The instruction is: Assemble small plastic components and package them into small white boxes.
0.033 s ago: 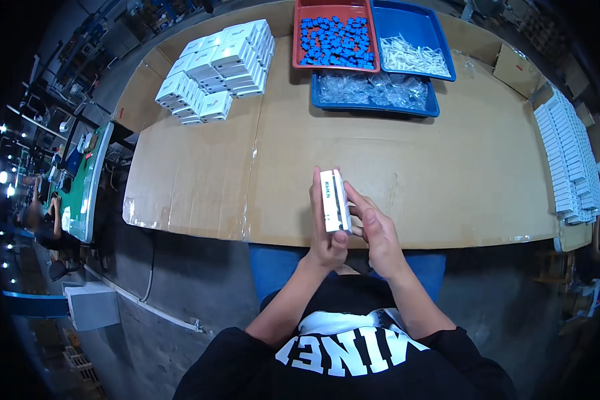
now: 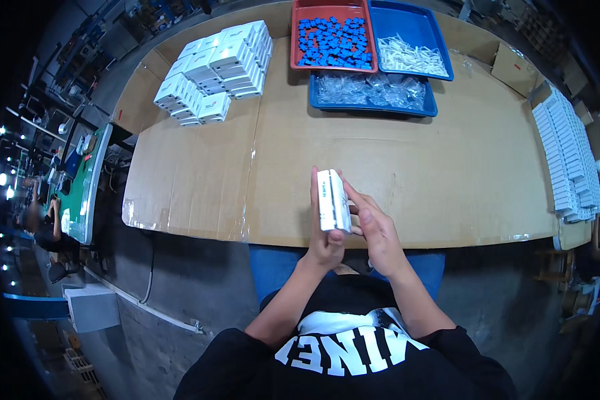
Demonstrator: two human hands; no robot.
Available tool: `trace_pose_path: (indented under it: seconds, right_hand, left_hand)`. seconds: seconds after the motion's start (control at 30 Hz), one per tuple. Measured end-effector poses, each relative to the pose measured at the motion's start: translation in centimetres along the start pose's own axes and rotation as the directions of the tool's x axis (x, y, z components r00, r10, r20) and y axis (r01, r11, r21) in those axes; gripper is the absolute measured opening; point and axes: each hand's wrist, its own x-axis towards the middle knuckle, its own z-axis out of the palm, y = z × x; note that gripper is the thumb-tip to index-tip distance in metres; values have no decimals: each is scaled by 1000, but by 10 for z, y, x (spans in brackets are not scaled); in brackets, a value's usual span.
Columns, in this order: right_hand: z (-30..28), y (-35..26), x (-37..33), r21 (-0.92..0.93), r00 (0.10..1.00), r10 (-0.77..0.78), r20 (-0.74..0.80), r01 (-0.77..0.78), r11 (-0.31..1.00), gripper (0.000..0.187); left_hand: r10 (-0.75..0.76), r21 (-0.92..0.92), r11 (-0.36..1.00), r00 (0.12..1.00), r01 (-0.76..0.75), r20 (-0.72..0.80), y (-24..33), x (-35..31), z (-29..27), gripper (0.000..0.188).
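Both hands meet over the near edge of the table (image 2: 447, 180), which is covered in brown cardboard. The left hand (image 2: 323, 243) is closed around a small white box (image 2: 332, 200), its fingers wrapped up the box's left side with the fingertips reaching the top end. The right hand (image 2: 379, 233) presses against the box's right side; its thumb lies near the lower corner and its fingers stretch along the far face, so the box sits clamped between the two palms, standing on end and tilted slightly.

Well beyond the fingertips, at the far edge of the table, lies a red tray (image 2: 295, 40) filled with small blue parts (image 2: 332, 40). Just to the right of it is a blue tray (image 2: 447, 60) holding thin white pieces (image 2: 410, 57), and nearer the hands, touching both, a second blue tray (image 2: 373, 110) with clear plastic bags (image 2: 370, 88).

Far off to the left of the left fingers a stack of white boxes (image 2: 217, 67) sits in rows. Far off to the right of the right fingers, flat white boxes (image 2: 570, 157) lie in a long overlapping row along the table's right edge.

Past the table's left side, well apart from the hands, a green workbench (image 2: 87, 180) shows with another person (image 2: 40, 223) beside it
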Motion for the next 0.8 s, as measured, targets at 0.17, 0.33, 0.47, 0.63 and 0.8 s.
trace_pose_path:
  seconds: [0.17,0.33,0.47,0.63,0.8]
  right_hand:
    - [-7,-11,7,-611,956,-289,49,257,748,75]
    - [-33,-11,26,-667,794,-496,351,584,463,81]
    - [-44,-19,35,-673,718,-585,377,646,360,80]
    - [-38,-5,34,-556,655,-657,374,725,406,82]
    - [-33,12,28,-531,673,-681,290,705,470,84]
  left_hand:
    - [-210,-248,949,977,193,-43,-5,5,-11,103]
    - [-627,-410,672,769,616,129,26,19,4,79]
    - [-629,-429,635,753,642,196,34,18,14,73]
    - [-617,-416,638,753,648,226,38,8,9,74]
    - [-670,-360,600,695,714,260,41,8,3,80]
